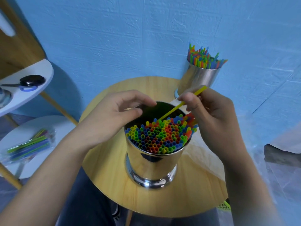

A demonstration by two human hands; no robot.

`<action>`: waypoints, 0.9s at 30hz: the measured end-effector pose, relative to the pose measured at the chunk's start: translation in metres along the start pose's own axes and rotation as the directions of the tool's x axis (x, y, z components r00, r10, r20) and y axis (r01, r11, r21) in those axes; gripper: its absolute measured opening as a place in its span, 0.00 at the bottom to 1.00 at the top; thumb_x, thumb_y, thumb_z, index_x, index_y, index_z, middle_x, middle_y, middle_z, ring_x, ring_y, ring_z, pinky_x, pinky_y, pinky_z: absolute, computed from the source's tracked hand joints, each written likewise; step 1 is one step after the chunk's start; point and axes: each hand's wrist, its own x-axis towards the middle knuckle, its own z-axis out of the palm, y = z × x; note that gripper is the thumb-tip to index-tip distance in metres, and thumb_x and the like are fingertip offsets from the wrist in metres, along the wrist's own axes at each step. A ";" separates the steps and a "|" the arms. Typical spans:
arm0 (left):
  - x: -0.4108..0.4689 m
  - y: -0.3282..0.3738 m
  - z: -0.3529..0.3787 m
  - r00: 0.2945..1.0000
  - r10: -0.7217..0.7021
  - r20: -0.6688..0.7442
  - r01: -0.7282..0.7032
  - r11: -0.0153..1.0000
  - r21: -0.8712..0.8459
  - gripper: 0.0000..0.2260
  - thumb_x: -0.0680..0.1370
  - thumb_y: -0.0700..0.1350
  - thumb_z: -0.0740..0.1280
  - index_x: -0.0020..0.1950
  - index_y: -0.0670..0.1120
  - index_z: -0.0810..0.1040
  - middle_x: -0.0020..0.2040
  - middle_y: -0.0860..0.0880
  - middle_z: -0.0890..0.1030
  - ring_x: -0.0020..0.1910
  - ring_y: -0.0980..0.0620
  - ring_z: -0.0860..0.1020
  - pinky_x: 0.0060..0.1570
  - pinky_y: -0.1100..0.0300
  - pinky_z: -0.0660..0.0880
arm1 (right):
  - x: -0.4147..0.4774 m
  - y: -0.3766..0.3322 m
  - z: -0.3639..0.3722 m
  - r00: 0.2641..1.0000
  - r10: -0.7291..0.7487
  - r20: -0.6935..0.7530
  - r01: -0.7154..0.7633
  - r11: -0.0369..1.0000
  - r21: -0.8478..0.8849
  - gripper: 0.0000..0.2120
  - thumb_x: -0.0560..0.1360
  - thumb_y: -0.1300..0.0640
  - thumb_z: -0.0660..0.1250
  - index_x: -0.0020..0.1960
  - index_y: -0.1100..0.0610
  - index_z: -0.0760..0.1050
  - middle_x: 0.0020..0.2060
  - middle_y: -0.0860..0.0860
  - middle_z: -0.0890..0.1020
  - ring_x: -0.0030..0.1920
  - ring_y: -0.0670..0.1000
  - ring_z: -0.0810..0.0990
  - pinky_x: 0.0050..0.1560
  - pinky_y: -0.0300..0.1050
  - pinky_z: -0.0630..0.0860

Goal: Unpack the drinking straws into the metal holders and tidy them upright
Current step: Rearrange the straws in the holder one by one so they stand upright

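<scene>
The right hand (pixel 211 115) pinches a yellow straw (pixel 172 110) that slants down into the near metal holder (pixel 151 162). The left hand (pixel 112 115) is at the holder's far-left rim, its fingers loosely curled and gripping nothing. Coloured straws (pixel 159 136) stand upright and fill the holder's near half. The holder sits on the round wooden surface (pixel 105 168). A second holder (pixel 198 79), also full of straws, stands at the far edge.
</scene>
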 end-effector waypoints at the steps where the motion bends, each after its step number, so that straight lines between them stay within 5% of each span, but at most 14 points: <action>1: 0.000 -0.002 -0.001 1.000 0.003 0.024 -0.003 1.000 -0.006 0.14 0.82 0.30 0.62 0.58 0.45 0.82 0.56 0.55 0.86 0.59 0.58 0.82 0.56 0.66 0.77 | -0.001 0.000 0.000 1.000 0.016 0.011 -0.016 1.000 0.019 0.05 0.81 0.51 0.68 0.48 0.50 0.81 0.39 0.40 0.81 0.41 0.43 0.79 0.40 0.39 0.76; 4: 0.001 -0.005 -0.002 0.998 0.021 0.063 -0.020 1.000 -0.019 0.14 0.82 0.29 0.61 0.58 0.43 0.82 0.58 0.52 0.85 0.62 0.56 0.82 0.57 0.66 0.77 | -0.001 -0.002 -0.001 0.999 0.019 0.034 -0.021 0.998 0.063 0.02 0.79 0.53 0.71 0.49 0.46 0.81 0.39 0.46 0.82 0.40 0.45 0.79 0.38 0.42 0.77; 7: 0.005 -0.006 0.000 0.997 0.031 0.072 -0.028 0.999 -0.039 0.12 0.82 0.31 0.62 0.58 0.42 0.81 0.58 0.49 0.85 0.59 0.54 0.83 0.55 0.66 0.77 | -0.001 -0.006 -0.001 0.998 -0.006 0.057 0.001 0.996 0.092 0.03 0.79 0.53 0.69 0.49 0.50 0.81 0.38 0.50 0.82 0.39 0.42 0.79 0.39 0.37 0.76; 10: 0.006 -0.005 0.000 0.996 0.032 0.087 -0.028 0.998 -0.057 0.09 0.82 0.37 0.64 0.59 0.42 0.82 0.58 0.48 0.85 0.58 0.53 0.84 0.54 0.64 0.78 | -0.001 -0.007 -0.002 0.996 0.008 0.087 -0.015 0.997 0.076 0.09 0.80 0.51 0.66 0.48 0.54 0.82 0.38 0.50 0.84 0.40 0.46 0.81 0.41 0.42 0.77; 19: -0.018 0.011 -0.018 0.977 0.099 0.190 -0.121 0.986 0.111 0.10 0.73 0.56 0.71 0.52 0.58 0.86 0.57 0.57 0.85 0.67 0.57 0.76 0.64 0.68 0.69 | -0.002 -0.007 -0.007 0.985 0.034 0.171 -0.040 0.999 0.037 0.08 0.81 0.51 0.67 0.46 0.51 0.82 0.39 0.49 0.84 0.42 0.49 0.83 0.44 0.51 0.79; 27: -0.011 0.024 -0.009 0.991 0.108 0.074 -0.118 0.983 0.139 0.05 0.74 0.53 0.73 0.47 0.56 0.87 0.49 0.58 0.86 0.54 0.61 0.82 0.54 0.72 0.72 | -0.004 -0.015 -0.013 0.968 0.058 0.244 -0.054 0.998 -0.022 0.10 0.80 0.50 0.66 0.46 0.50 0.84 0.40 0.47 0.85 0.44 0.50 0.84 0.45 0.52 0.79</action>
